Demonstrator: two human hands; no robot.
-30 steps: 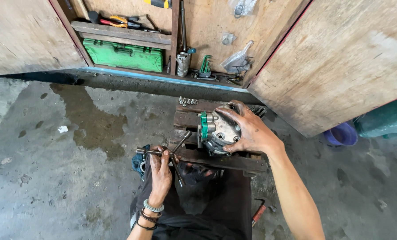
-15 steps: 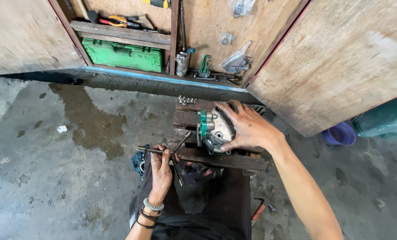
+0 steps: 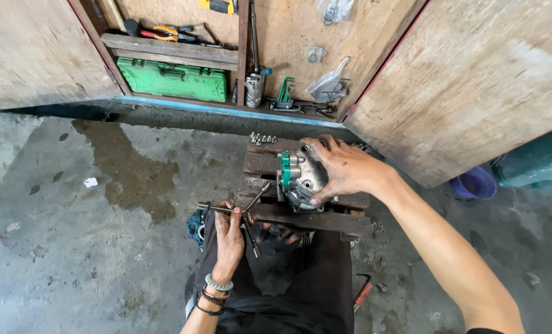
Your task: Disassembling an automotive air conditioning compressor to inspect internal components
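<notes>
1. Head view, looking down at my lap & the floor: my right hand (image 3: pixel 344 170) lies spread over a grey metal engine part (image 3: pixel 304 179), fingers curled round its top and far side, thumb on the near edge. Gripping it, palm down.
2. The engine part has a green piece (image 3: pixel 285 172) on its left side & sits on a dark wooden pallet (image 3: pixel 313 218), roughly mid-pallet, right in front of my knees.
3. My left hand (image 3: pixel 228 234) is clenched round a cross-shaped wrench (image 3: pixel 242 213). One bar runs left-right under my fingers, another arm tilts up toward the engine part; the tip stops near it, can't tell if it touches.
4. Beaded bracelets (image 3: pixel 216 289) on my left wrist. Dark trousers (image 3: pixel 301 284) fill the bottom of the frame.
5. Small row of bolts (image 3: pixel 262 138) at the far edge of the pallet, apart from both hands.
6. Ahead: open wooden cabinet w/ a green tool case (image 3: pixel 172 80) on its low shelf, pliers (image 3: pixel 168 32) on the shelf above, a set of hex keys (image 3: pixel 285 93) & a clear plastic bag (image 3: pixel 330 83) to the right.
7. Concrete floor (image 3: pixel 72 247), stained, w/ a dark wet patch (image 3: pixel 137 179) left of the pallet.
8. Far right: purple bucket (image 3: pixel 472 184) on the floor, by the open cabinet door (image 3: pixel 474 80).
9. Red-handled tool (image 3: pixel 364 292) on the floor by my right leg.
</notes>
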